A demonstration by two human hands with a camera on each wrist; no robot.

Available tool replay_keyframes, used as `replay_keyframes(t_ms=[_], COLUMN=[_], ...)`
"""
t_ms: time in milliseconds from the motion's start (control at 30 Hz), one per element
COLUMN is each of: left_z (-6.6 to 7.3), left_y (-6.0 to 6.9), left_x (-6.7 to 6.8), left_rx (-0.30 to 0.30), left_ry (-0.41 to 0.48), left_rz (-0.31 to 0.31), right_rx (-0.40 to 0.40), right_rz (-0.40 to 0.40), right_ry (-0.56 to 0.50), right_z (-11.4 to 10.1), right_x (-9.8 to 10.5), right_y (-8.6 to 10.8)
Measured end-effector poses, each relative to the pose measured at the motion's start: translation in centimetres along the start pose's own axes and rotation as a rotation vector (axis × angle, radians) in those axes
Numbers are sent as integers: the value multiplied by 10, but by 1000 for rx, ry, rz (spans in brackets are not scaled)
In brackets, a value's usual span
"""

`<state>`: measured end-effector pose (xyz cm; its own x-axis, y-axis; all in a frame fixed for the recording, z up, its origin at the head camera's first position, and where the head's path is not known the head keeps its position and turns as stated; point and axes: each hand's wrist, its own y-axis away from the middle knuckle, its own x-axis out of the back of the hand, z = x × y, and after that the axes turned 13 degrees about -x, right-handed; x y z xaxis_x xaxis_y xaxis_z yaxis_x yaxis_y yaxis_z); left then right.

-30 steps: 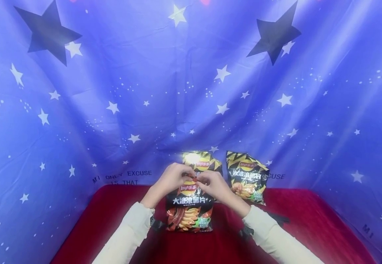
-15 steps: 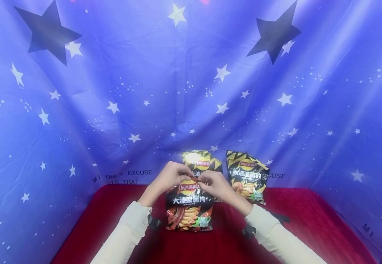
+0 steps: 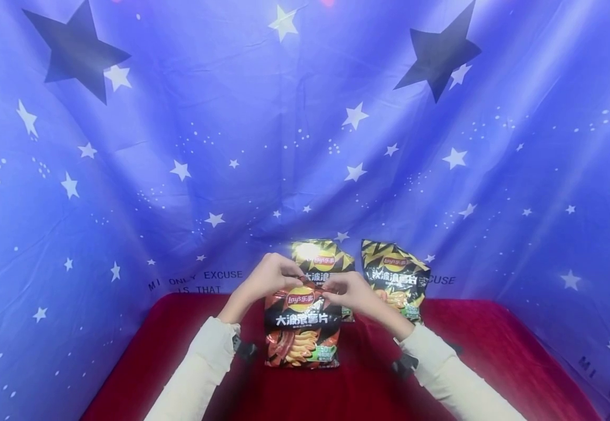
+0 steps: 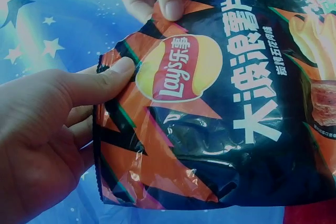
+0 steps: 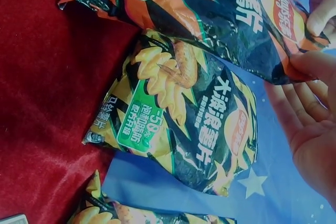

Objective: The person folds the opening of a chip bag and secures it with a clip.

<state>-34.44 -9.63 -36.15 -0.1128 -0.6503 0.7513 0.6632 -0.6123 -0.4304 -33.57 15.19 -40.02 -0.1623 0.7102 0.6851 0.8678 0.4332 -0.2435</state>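
Note:
An orange-and-black Lay's chip bag [image 3: 302,339] stands upright on the red cloth, its front towards me. My left hand [image 3: 270,278] pinches its top edge on the left, and my right hand [image 3: 351,292] pinches the same edge further right. In the left wrist view, the left thumb [image 4: 118,69] lies on the front of the orange bag [image 4: 184,145], with fingers behind it. The right wrist view has my right hand [image 5: 312,114] gripping the bag's top corner. No tear shows in the bag.
Behind the held bag stands a yellow-and-black chip bag [image 3: 336,263], partly covered by it. Another yellow-and-black bag [image 3: 394,278] stands to the right. A blue star-printed curtain [image 3: 305,146] hangs behind the red-covered table [image 3: 178,339].
My hands have moved a little apart along the bag's top edge, the left one up and left, the right one rightward. The bags stay in place.

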Motion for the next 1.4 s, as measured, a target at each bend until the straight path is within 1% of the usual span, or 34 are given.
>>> replay_keyframes(t_ms=[67,133,233,367,533,633,733,767,833,1000,1067,1133,1300,1400], left_z=[0,1,2,3,1,-1,-3,-3,-5,-10,-11,-12,-12,-12], left_y=[0,-1,-1,-1,-4,-4,-1,0,1,2,2,2,3,4], left_x=[1,3,5,8,10,10,10,11,12,14,14,14,13,13], left_rx=[21,23,33,44,38,27,21,28,32,1,-7,1,35,38], left_ry=[20,33,58,76,86,77,93,104,126,134,138,141,151,144], left_rz=[-3,-7,-35,-63,-64,-69,-84,-93,-111,-139,-139,-130,-93,-74], right_rx=[-17,-27,-52,-64,-97,-138,-172,-179,-184,-188,-207,-229,-253,-268], right_rz=[-20,-36,-57,-96,-132,-141,-145,-145,-143,-135,-136,-135,-145,-145], right_ry=[-9,-2,13,10,-23,-66,-107,-121,-139,-182,-202,-229,-332,-390], right_z=[0,2,4,7,11,14,18,20,23,27,28,29,33,35], right_x=[2,5,7,12,19,20,19,18,16,14,13,12,9,8], right_y=[1,2,2,1,1,3,6,8,10,13,14,15,18,19])
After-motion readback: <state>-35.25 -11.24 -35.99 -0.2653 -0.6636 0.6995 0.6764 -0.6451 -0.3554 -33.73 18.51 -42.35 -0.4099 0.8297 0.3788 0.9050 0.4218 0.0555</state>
